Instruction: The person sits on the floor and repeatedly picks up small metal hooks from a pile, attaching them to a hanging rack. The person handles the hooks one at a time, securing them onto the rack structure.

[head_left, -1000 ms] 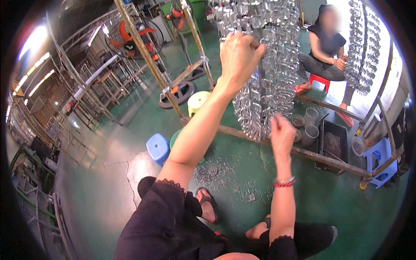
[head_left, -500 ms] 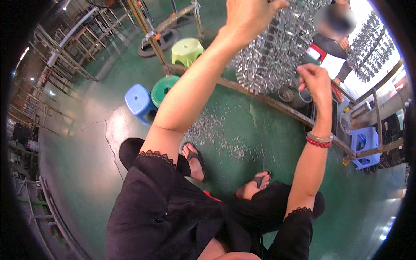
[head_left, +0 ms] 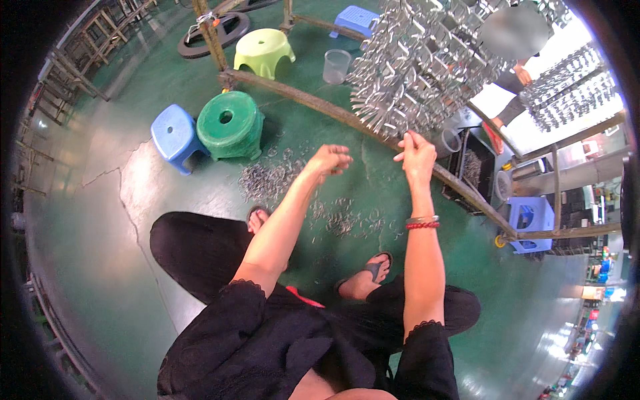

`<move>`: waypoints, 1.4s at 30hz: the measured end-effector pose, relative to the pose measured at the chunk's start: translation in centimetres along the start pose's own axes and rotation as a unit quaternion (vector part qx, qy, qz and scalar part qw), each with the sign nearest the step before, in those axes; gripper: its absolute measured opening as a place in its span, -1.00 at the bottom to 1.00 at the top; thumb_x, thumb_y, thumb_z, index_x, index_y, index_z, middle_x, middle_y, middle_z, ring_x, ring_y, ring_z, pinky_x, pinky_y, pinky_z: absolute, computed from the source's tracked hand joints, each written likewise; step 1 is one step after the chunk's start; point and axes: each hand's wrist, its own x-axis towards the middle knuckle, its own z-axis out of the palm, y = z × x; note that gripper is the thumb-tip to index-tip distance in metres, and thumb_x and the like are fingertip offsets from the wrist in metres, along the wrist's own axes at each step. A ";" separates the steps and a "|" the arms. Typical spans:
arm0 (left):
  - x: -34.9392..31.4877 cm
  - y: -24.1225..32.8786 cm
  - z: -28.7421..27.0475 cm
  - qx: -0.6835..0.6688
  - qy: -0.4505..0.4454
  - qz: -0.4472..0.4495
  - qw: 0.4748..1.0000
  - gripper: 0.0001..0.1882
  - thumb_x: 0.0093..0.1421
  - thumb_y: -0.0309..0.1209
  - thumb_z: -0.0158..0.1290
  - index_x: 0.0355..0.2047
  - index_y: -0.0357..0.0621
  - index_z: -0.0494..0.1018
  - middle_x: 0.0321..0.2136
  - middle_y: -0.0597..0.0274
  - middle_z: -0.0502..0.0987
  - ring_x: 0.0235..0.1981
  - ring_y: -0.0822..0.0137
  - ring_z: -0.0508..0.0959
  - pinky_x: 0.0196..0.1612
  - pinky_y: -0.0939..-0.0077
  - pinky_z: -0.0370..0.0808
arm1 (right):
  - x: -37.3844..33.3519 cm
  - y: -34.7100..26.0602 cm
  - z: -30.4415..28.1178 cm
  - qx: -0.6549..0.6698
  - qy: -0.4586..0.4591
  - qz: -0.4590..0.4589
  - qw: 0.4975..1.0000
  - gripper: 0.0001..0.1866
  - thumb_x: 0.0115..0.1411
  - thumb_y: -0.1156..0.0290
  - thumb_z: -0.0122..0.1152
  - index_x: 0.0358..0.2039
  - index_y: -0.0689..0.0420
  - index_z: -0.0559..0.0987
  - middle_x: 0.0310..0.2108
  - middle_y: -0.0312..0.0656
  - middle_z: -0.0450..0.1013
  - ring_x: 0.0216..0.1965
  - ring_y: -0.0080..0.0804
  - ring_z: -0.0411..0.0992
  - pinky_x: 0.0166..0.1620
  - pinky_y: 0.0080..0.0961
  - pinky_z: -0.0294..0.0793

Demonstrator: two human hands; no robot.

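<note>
Blue stool [head_left: 175, 135] and green stool [head_left: 230, 124] sit well left of left hand [head_left: 330, 160], fingers loosely curled, empty, above scattered metal clips [head_left: 267, 181] on floor. Right hand [head_left: 417, 155] pinches a small piece just under hanging clip cluster [head_left: 420, 63], beside rusty bar [head_left: 373, 130]; black crate [head_left: 470, 170] just right.

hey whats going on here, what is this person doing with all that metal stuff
A seated person is working at a hanging rack of small shiny metal pieces. The right hand is raised to the rack's lower edge, fingertips pinched at one of the pieces. The left hand hovers lower, over the rusty frame bar, fingers loosely curled; whether it holds anything cannot be told. More loose metal pieces lie scattered on the green floor by the feet, beside a green stool and a blue stool.
</note>
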 end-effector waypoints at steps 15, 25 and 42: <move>8.5 2.5 4.4 -0.363 -0.262 0.028 0.893 -0.84 0.16 -0.46 0.04 -0.24 -0.23 0.43 -0.24 0.09 0.52 -0.17 0.26 0.51 -0.11 0.36 0.47 | 2.3 -2.7 2.4 -0.253 0.022 -0.027 0.967 -0.71 0.11 0.34 0.09 -0.51 0.37 0.57 -0.68 0.00 0.49 -0.66 -0.27 0.51 -0.44 -0.38 0.49; 9.3 4.2 4.2 -0.273 -0.199 -0.037 0.941 -0.73 0.25 -0.18 -0.04 -0.18 -0.07 0.44 -0.20 0.21 0.52 -0.25 0.34 0.50 -0.24 0.39 0.45 | 3.0 -3.2 2.6 -0.124 0.003 0.096 0.988 -0.73 0.11 0.38 0.18 -0.52 0.38 0.56 -0.63 -0.13 0.52 -0.71 -0.45 0.49 -0.72 -0.57 0.36; 9.4 3.7 5.4 -0.225 -0.121 0.008 0.967 -0.80 0.10 -0.48 0.07 -0.23 -0.05 0.47 -0.34 0.32 0.55 -0.34 0.44 0.52 -0.30 0.58 0.39 | 4.0 -4.2 2.4 -0.194 -0.057 0.127 0.971 -0.79 0.08 0.45 0.17 -0.48 0.40 0.55 -0.68 -0.11 0.49 -0.70 -0.39 0.50 -0.57 -0.48 0.47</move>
